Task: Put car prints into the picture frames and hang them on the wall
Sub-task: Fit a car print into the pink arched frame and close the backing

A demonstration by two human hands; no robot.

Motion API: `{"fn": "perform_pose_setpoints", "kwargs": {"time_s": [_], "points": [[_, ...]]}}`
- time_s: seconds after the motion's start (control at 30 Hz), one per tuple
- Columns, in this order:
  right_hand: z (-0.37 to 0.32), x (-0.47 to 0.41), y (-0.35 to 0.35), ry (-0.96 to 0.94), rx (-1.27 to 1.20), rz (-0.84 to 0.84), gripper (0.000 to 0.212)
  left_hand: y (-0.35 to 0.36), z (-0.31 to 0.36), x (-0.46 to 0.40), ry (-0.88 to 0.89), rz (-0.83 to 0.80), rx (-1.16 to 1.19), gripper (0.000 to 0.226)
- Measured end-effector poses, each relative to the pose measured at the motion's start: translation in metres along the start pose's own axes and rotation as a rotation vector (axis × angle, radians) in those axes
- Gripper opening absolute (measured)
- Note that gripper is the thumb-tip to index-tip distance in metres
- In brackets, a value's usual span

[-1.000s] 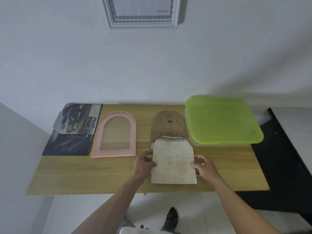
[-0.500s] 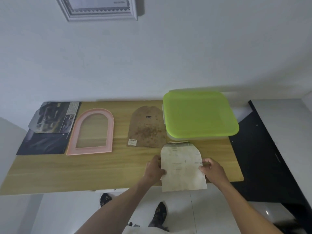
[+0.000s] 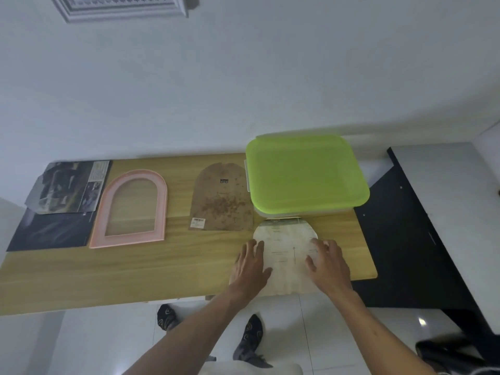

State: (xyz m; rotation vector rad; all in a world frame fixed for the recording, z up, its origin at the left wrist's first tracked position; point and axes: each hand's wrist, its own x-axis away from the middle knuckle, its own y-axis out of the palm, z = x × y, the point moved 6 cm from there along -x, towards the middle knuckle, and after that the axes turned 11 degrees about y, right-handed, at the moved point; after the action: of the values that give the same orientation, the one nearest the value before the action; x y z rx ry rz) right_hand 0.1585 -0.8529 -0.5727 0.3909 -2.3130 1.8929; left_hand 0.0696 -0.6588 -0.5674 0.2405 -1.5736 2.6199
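Note:
A pale arched paper insert [image 3: 286,255] lies flat on the wooden table [image 3: 135,272], just in front of the green-lidded box. My left hand [image 3: 250,266] rests on its left edge with straight fingers. My right hand [image 3: 327,263] rests on its right side, fingers spread. A pink arched picture frame [image 3: 130,209] lies at the left of the table. Its brown backing board [image 3: 220,197] lies in the middle. Dark car prints [image 3: 67,185] are stacked at the far left.
A box with a green lid [image 3: 305,171] stands at the table's back right. A framed picture [image 3: 121,6] hangs on the white wall above. A black surface [image 3: 411,239] adjoins the table's right end. My feet show below the table's front edge.
Both hands carried the paper insert to the right and laid it flat in front of the green-lidded box. Their grip on its edges has eased into flat, resting fingers.

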Motion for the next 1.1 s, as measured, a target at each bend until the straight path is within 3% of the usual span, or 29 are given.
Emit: {"fn": "perform_pose_setpoints", "kwargs": {"time_s": [0.17,0.37,0.57,0.8,1.1], "points": [[-0.006,-0.002,0.008,-0.109,0.096,0.024,0.044,0.013,0.004,-0.002,0.116,-0.107,-0.049,0.064],[-0.005,-0.003,0.006,-0.097,0.073,0.032,0.046,0.016,0.002,-0.002,0.13,-0.072,-0.029,0.062],[-0.026,-0.002,-0.001,-0.171,-0.003,0.145,0.047,-0.002,-0.015,0.0,0.109,0.011,0.045,0.061],[-0.099,-0.001,-0.001,-0.33,-0.062,0.129,0.045,-0.046,-0.069,0.005,0.003,0.104,0.068,0.059],[-0.255,0.014,0.009,-0.454,-0.143,0.075,0.043,-0.123,-0.178,0.042,-0.108,0.215,0.064,0.06]]}}
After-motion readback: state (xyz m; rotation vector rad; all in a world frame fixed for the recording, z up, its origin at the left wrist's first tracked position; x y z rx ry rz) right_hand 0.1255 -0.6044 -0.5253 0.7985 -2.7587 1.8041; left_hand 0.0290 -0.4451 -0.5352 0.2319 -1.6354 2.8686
